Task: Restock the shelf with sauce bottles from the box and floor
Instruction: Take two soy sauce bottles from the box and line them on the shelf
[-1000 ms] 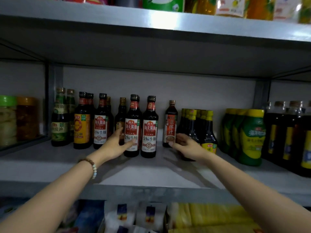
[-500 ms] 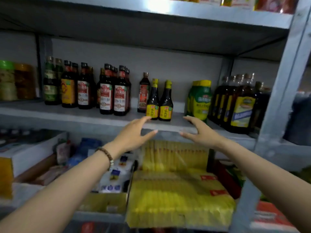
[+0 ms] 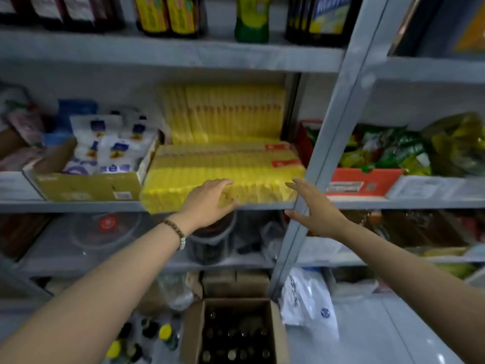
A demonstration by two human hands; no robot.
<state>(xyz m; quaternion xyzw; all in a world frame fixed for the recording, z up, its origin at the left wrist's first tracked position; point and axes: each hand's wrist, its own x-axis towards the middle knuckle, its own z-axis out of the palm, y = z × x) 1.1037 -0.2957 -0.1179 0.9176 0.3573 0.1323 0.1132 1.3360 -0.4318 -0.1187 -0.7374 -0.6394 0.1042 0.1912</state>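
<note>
Left hand (image 3: 207, 203) loose-fingered, nothing held, in front of yellow packs (image 3: 223, 169). Right hand (image 3: 315, 208) spread, empty, just beside post (image 3: 341, 101). Shelf bottles (image 3: 168, 17) far on top shelf (image 3: 157, 52), cut off at frame edge: only lower bodies show, labels blurred. Box (image 3: 191, 334) open on near floor; box bottles (image 3: 236, 334) stand upright inside, caps up, dim. Floor bottles (image 3: 147, 334) upright left of box, yellow and dark caps, partly hidden behind left forearm.
</note>
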